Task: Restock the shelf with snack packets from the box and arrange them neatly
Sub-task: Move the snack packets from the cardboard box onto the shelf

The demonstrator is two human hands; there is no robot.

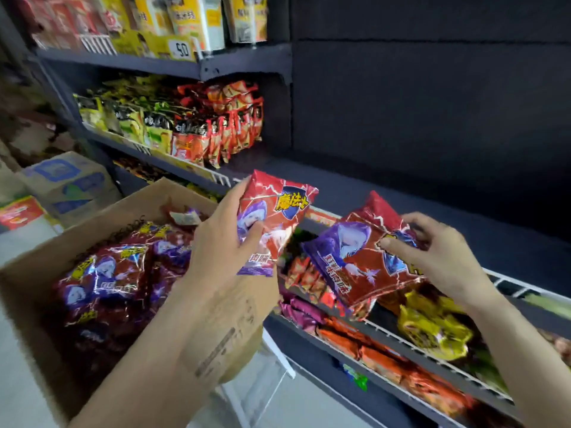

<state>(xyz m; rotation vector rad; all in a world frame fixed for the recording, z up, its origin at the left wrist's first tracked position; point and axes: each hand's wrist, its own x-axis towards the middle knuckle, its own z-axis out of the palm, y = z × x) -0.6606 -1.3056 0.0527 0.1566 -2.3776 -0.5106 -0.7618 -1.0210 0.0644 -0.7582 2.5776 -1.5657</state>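
Note:
My left hand [222,239] grips a red and purple snack packet [278,208], held upright above the box's far corner. My right hand [438,257] pinches a second packet of the same kind [355,267] by its right end, holding it tilted over the front rail of the lower shelf. The open cardboard box [129,208] sits at the lower left and holds several more of these packets [108,270]. The dark shelf board [370,186] behind the two held packets is bare on its right side.
Red and green snack packs [216,131] fill the left of that shelf. Below, a shelf with a white wire rail [417,344] holds orange, purple and yellow packets [432,325]. Boxed goods stand on the top shelf [191,20]. A blue-printed carton [68,183] sits at the left.

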